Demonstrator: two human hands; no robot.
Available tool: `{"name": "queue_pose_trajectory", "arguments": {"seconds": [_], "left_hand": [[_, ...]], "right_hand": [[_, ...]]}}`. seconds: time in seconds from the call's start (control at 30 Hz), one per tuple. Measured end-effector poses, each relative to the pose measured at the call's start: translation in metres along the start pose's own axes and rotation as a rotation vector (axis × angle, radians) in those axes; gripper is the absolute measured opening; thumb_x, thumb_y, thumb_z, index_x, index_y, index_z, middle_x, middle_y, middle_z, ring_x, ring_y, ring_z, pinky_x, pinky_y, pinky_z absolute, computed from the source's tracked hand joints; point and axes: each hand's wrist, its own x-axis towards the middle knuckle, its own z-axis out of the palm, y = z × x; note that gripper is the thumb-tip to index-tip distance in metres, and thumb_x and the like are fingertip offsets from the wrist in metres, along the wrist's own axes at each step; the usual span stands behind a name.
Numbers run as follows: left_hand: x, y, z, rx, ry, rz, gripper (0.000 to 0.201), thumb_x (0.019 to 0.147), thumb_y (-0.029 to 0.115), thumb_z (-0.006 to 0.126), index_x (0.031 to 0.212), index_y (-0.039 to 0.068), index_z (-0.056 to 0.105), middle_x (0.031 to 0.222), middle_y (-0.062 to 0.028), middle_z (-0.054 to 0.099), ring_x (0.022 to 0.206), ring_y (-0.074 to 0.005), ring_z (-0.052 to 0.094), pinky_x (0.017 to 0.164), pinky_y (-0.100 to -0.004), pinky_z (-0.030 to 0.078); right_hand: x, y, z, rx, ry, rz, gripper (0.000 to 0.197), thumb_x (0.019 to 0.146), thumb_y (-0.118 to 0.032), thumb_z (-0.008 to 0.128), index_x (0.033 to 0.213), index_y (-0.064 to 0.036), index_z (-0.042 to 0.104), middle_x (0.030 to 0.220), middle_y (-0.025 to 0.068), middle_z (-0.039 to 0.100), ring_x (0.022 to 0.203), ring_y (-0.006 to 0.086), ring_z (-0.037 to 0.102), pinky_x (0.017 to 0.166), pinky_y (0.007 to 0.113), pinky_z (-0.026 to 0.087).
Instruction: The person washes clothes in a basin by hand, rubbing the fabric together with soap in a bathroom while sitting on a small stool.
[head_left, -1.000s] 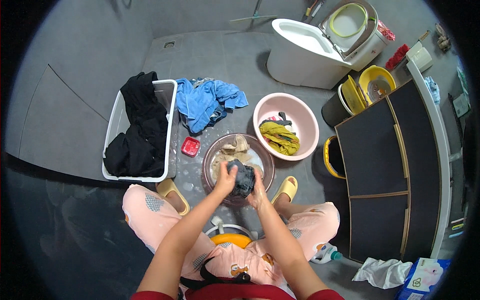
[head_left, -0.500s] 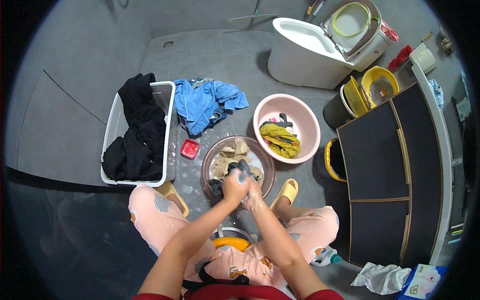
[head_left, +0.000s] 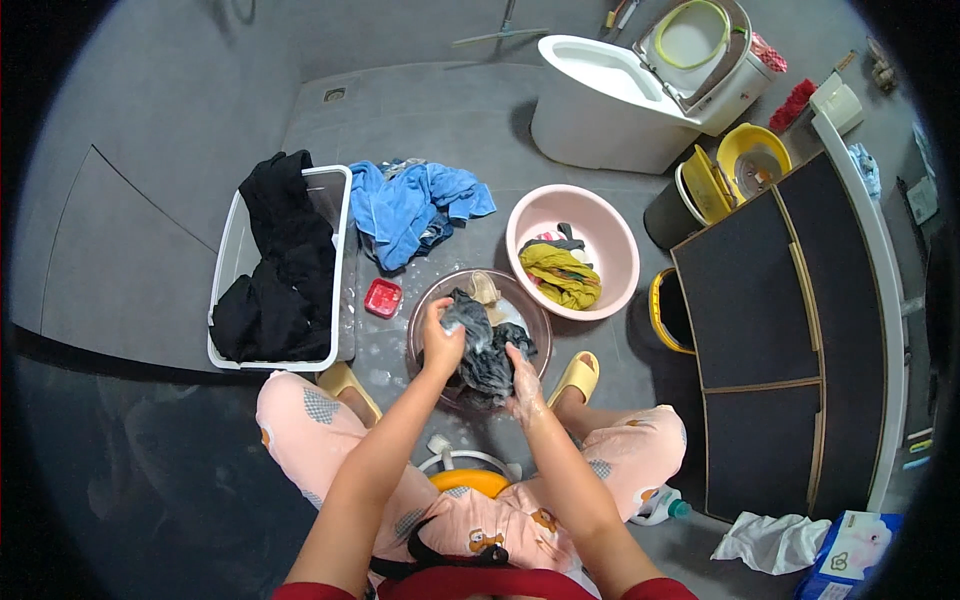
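Note:
Sudsy and bunched up, a dark grey wet garment (head_left: 484, 362) is spread between my two hands over a translucent brownish basin (head_left: 545, 350). My left hand (head_left: 443, 343) grips its left side, with the thumb on top. On the right edge my right hand (head_left: 524, 384) closes round the cloth, foam on the wrist. A beige cloth (head_left: 486, 289) and white suds show in the basin behind the garment. The cloth hides most of the fingertips and much of the basin's inside.
A pink basin (head_left: 625, 225) with a mustard cloth (head_left: 560, 278) stands right. Left are a white basket (head_left: 222, 290) of black clothes, a blue towel (head_left: 420, 205) and a red soap box (head_left: 383, 298). A toilet (head_left: 600, 120), bins (head_left: 680, 215) and dark cabinet (head_left: 750, 300) stand farther out.
My hands were pressed together around the bunched garment. Now they are apart, the left farther left and up, the right farther right, with the garment opened out between them.

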Motion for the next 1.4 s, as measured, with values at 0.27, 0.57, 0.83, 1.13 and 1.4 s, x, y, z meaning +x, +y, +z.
{"name": "queue_pose_trajectory", "arguments": {"seconds": [0.27,0.57,0.83,1.13,1.4], "left_hand": [[-0.079,0.040,0.003,-0.216,-0.320,0.232,0.020,0.061,0.003,0.050,0.081,0.005,0.054,0.079,-0.0130,0.057,0.075,-0.0303,0.056,0.069,-0.0330,0.044],[-0.060,0.000,0.002,0.154,-0.143,0.220,0.021,0.065,0.023,0.063,0.062,0.007,0.051,0.056,-0.0143,0.053,0.054,-0.0334,0.053,0.049,-0.0397,0.042],[-0.078,0.025,0.029,-0.042,-0.190,0.381,0.017,0.062,0.017,0.063,0.061,0.004,0.051,0.060,-0.0167,0.053,0.056,-0.0343,0.053,0.051,-0.0391,0.043],[-0.004,-0.008,0.015,-0.174,-0.009,-0.334,0.014,0.068,0.015,0.057,0.066,0.002,0.052,0.062,-0.0070,0.054,0.058,-0.0207,0.052,0.055,-0.0319,0.041],[-0.005,0.036,-0.007,-0.559,-0.651,-0.174,0.054,0.076,0.018,0.058,0.123,0.009,0.034,0.110,-0.0125,0.046,0.099,-0.0188,0.046,0.084,-0.0296,0.037]], "right_hand": [[0.046,0.004,-0.031,-0.062,-0.076,0.132,0.058,0.075,-0.061,0.043,0.098,-0.0092,0.054,0.090,0.0076,0.058,0.081,0.0200,0.056,0.070,0.036,0.046],[0.012,0.036,0.020,-0.147,0.171,-0.019,0.023,0.082,-0.027,0.050,0.088,-0.0052,0.057,0.085,0.0098,0.059,0.069,0.0199,0.059,0.058,0.031,0.047],[0.061,0.040,-0.062,0.570,-0.477,-0.075,0.041,0.081,-0.040,0.041,0.093,-0.0033,0.053,0.081,0.0088,0.055,0.070,0.0205,0.054,0.062,0.033,0.045],[-0.040,-0.003,0.045,-0.332,0.044,0.010,0.044,0.074,-0.027,0.060,0.108,-0.0050,0.042,0.094,0.0081,0.055,0.081,0.0204,0.057,0.065,0.035,0.049],[-0.009,-0.011,0.017,-0.261,-0.022,-0.143,0.028,0.073,-0.011,0.059,0.099,-0.0030,0.052,0.087,0.0086,0.060,0.079,0.0200,0.059,0.068,0.034,0.050]]}}
